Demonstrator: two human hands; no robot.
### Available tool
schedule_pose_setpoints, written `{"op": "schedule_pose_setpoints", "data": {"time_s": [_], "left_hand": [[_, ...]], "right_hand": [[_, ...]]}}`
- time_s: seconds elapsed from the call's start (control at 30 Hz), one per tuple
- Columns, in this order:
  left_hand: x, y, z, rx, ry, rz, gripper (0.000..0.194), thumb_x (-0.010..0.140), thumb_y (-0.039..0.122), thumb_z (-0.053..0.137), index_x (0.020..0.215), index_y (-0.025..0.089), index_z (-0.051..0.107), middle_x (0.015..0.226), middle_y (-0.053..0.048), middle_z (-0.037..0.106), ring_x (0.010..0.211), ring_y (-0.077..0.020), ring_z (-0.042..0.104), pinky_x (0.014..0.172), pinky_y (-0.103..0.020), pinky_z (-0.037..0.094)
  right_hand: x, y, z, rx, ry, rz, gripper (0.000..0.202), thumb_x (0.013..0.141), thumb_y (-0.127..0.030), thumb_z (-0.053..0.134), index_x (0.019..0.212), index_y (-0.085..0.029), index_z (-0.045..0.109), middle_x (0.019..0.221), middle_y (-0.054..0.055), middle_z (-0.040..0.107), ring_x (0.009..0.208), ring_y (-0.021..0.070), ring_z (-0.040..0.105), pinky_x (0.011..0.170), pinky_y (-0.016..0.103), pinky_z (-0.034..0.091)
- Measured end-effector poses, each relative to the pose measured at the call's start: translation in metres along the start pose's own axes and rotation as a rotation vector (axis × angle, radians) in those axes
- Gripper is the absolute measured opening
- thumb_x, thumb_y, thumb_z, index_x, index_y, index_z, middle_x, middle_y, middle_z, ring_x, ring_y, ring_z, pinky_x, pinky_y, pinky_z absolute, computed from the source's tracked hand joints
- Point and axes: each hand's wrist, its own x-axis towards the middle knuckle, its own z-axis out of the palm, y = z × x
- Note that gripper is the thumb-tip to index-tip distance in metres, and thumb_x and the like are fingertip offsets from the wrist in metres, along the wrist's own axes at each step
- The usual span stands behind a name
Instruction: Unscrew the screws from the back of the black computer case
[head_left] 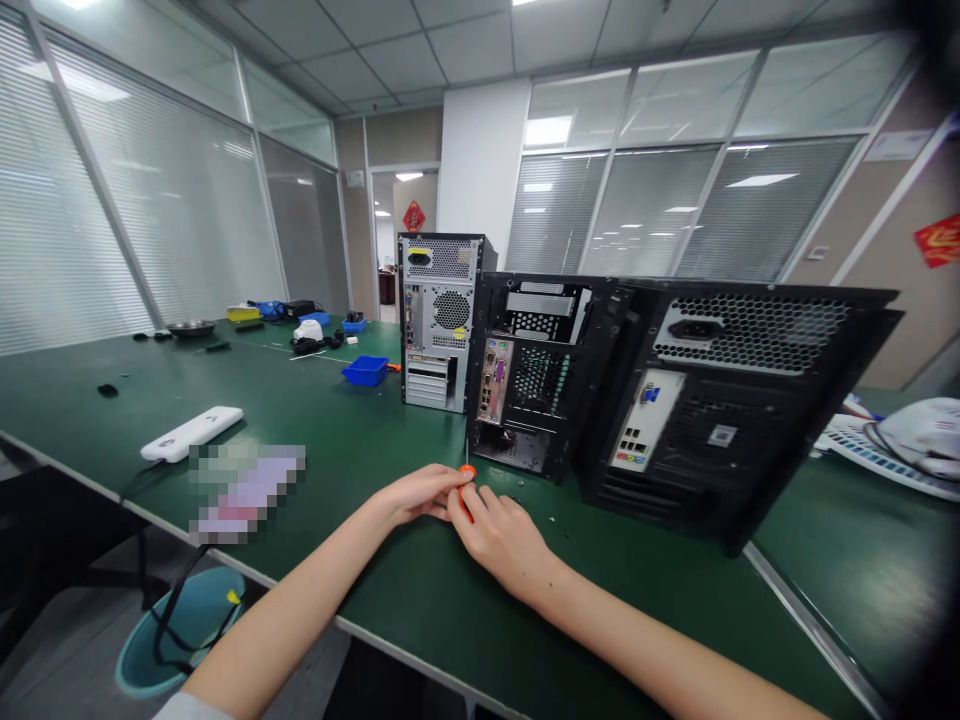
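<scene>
Both of my hands meet around a screwdriver [466, 505] with an orange-red handle, just in front of the middle computer case [577, 400]. My left hand [424, 492] is closed, its thumb and fingers at the front end of the handle. Wrapped about the rear of that handle are the fingers of my right hand [499, 530]. The thin shaft points away from me to the lower left corner of the black case's back panel; whether its tip touches a screw cannot be made out. This case stands upright, its top opening bare.
A silver-backed computer case [437, 330] stands to the left, another black case [720, 420] to the right. On the green table [337, 420] lie a blue tray [365, 370], a white power strip [193, 434] and small loose bits. A teal bin [139, 650] sits below the edge.
</scene>
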Motion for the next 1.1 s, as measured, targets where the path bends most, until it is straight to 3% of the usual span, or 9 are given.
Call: {"op": "schedule_pose_setpoints", "data": {"time_s": [0.17,0.33,0.53,0.67,0.83,0.93,1.1], "left_hand": [[-0.002,0.003,0.003,0.021,0.001,0.032,0.049,0.064,0.058,0.068,0.084,0.014,0.058,0.066,0.002,0.058,0.061,-0.0078,0.055,0.061,-0.022,0.043],[-0.004,0.005,0.002,0.076,0.006,0.095,0.049,0.068,0.06,0.063,0.086,0.015,0.055,0.073,-0.001,0.063,0.063,-0.0091,0.058,0.06,-0.022,0.043],[-0.002,0.003,0.002,0.204,0.057,0.094,0.05,0.067,0.062,0.062,0.08,0.015,0.052,0.073,-0.003,0.064,0.06,-0.0085,0.057,0.06,-0.023,0.044],[0.0,0.001,0.003,0.254,0.058,0.098,0.05,0.066,0.062,0.062,0.078,0.015,0.05,0.074,-0.003,0.065,0.062,-0.0091,0.058,0.059,-0.023,0.044],[0.004,-0.002,0.006,0.281,0.045,0.09,0.047,0.069,0.059,0.061,0.079,0.015,0.05,0.074,-0.003,0.065,0.062,-0.0088,0.058,0.057,-0.022,0.043],[0.009,-0.005,0.009,0.317,0.034,0.095,0.045,0.07,0.058,0.061,0.079,0.015,0.05,0.073,-0.003,0.064,0.061,-0.0089,0.058,0.056,-0.021,0.043],[0.015,-0.009,0.017,0.425,0.006,0.142,0.039,0.073,0.054,0.059,0.079,0.016,0.051,0.072,-0.004,0.065,0.061,-0.0103,0.06,0.056,-0.023,0.046]], "right_hand": [[-0.002,0.012,-0.002,0.062,0.013,0.025,0.021,0.085,-0.007,0.046,0.102,-0.008,0.058,0.078,0.007,0.058,0.065,0.0155,0.056,0.048,0.024,0.046],[-0.009,0.028,0.0,0.166,0.04,0.108,0.021,0.088,-0.011,0.044,0.105,-0.011,0.056,0.087,0.008,0.059,0.071,0.0152,0.06,0.049,0.02,0.048],[-0.025,0.053,-0.004,0.445,0.065,0.254,0.023,0.093,-0.018,0.039,0.111,-0.014,0.053,0.1,0.011,0.058,0.087,0.0177,0.063,0.076,0.029,0.055],[-0.041,0.069,-0.013,0.615,0.151,0.398,0.02,0.091,-0.02,0.045,0.109,-0.017,0.053,0.101,0.009,0.058,0.093,0.0193,0.062,0.081,0.033,0.054],[-0.064,0.084,-0.027,0.81,0.163,0.723,0.017,0.084,-0.029,0.057,0.097,-0.018,0.058,0.099,0.009,0.06,0.091,0.0226,0.061,0.079,0.04,0.055],[-0.075,0.089,-0.034,1.121,0.144,1.043,0.028,0.075,-0.036,0.066,0.094,-0.017,0.058,0.102,0.009,0.058,0.077,0.0185,0.062,0.065,0.037,0.06],[-0.094,0.095,-0.037,1.549,0.179,1.426,0.038,0.058,-0.028,0.081,0.085,-0.015,0.058,0.096,0.004,0.061,0.08,0.018,0.064,0.068,0.035,0.061]]}}
